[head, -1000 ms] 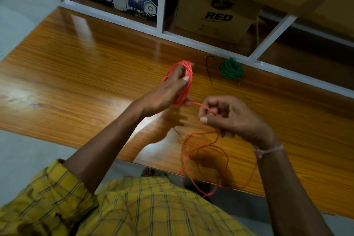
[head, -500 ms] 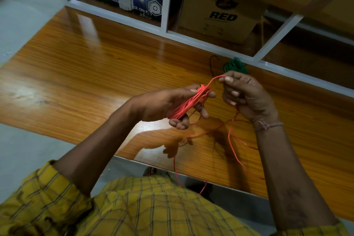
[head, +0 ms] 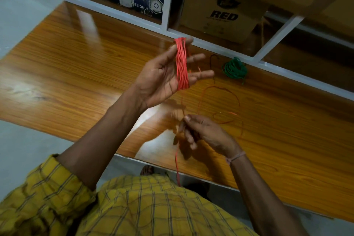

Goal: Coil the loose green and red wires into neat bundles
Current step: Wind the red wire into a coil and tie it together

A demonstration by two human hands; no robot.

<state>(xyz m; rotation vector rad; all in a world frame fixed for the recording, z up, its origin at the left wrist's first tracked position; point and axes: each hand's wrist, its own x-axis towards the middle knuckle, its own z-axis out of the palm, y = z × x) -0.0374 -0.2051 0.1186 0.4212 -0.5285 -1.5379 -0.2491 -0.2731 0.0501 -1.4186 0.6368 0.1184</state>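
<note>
Left hand (head: 162,78), fingers now spread, carrying thick red wire coil (head: 182,67); right hand (head: 201,130) dropping low, pinching loose red wire tail (head: 177,163), readying another wrap. Green wire bundle (head: 234,68) lying finished on glossy wooden worktop (head: 76,74).

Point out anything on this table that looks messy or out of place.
The loose red wire sprawls in uneven loops over the table and trails off its near edge, uncoiled. A short dark wire scrap lies stray beside the green bundle, which looks neatly coiled.

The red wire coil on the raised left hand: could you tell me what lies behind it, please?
Behind the red wire coil, the left hand shows its palm and spread fingers. The coil hides the finger bases it crosses.
</note>
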